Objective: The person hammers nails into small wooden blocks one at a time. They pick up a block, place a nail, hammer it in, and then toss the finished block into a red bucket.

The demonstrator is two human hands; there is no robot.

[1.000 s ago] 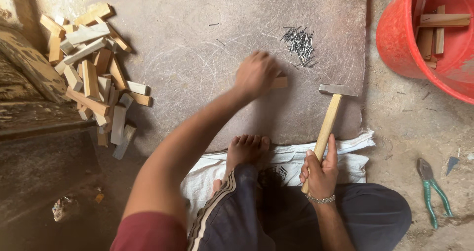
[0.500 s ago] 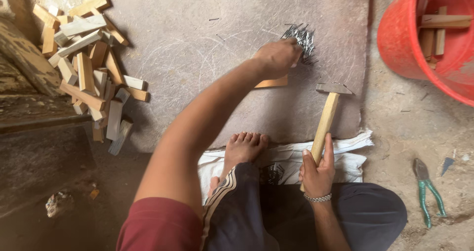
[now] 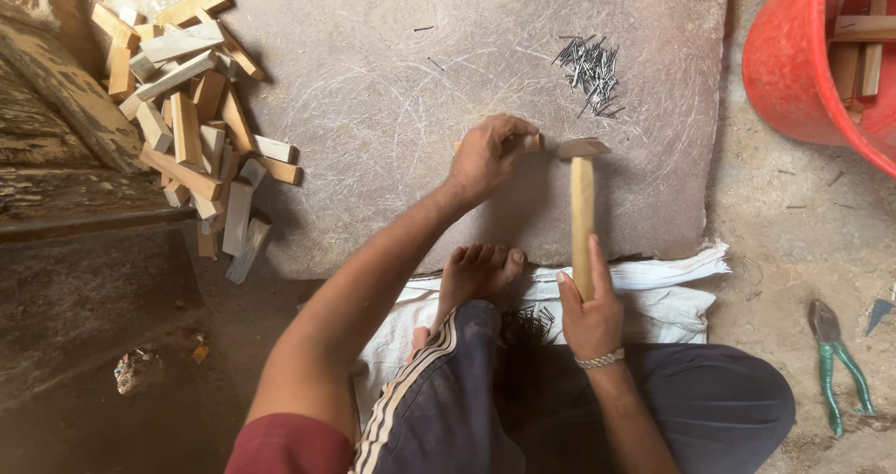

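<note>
On the grey stone slab [image 3: 373, 110] that serves as the work surface, the left hand [image 3: 485, 157] pins a small wooden piece [image 3: 534, 144], its fingers closed around the near end so that only a sliver of wood shows at about 3 o'clock of the knuckles. Whether a nail stands pinched there I cannot tell. The right hand [image 3: 590, 315] wraps fully around the lower end of the wooden handle of a hammer [image 3: 582, 208], whose metal head hangs just beside the wooden piece, at its 3 o'clock.

A heap of loose nails [image 3: 588, 63] lies at 1 o'clock from the left hand, a pile of cut wood blocks [image 3: 187, 119] at 9 o'clock, a red tub [image 3: 803, 73] with more wood at 2 o'clock, and green-handled pliers [image 3: 835, 362] on the floor at 4 o'clock. A bare foot [image 3: 478, 273] rests on white sacking [image 3: 653, 292] at 6 o'clock.

To do this well, I judge the piece should lie flat and firm on the slab, fingertips kept clear of the strike line, with short first taps, the hammer face meeting its mark squarely.
</note>
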